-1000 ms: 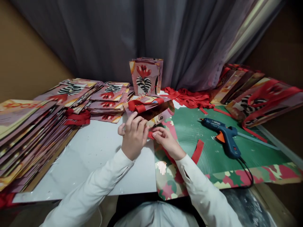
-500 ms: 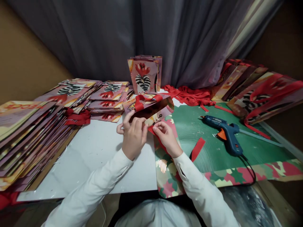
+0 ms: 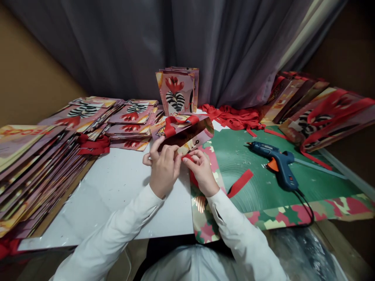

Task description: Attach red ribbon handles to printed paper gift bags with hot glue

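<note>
A paper gift bag [image 3: 191, 143] lies tilted in front of me with its dark mouth toward me. My left hand [image 3: 164, 168] is closed on its near left edge, one finger reaching up along the side. A red ribbon [image 3: 169, 127] loops over the bag's far edge. Between thumb and fingers, my right hand [image 3: 202, 169] pinches a red ribbon end [image 3: 188, 157] at the bag's near rim. The rest of that ribbon is partly hidden under the right hand and wrist, with a loose tail [image 3: 240, 183] on the green mat.
A blue glue gun [image 3: 275, 160] lies on the green mat [image 3: 234, 152]. Flat bags are stacked at left [image 3: 38, 175]. Red ribbons [image 3: 234, 117] pile at the back; upright bags [image 3: 177, 91] stand behind, and ribboned bags [image 3: 325, 117] at right.
My right hand has moved slightly left and brought the red ribbon end up against the bag's near rim. My left hand keeps its hold on the bag.
</note>
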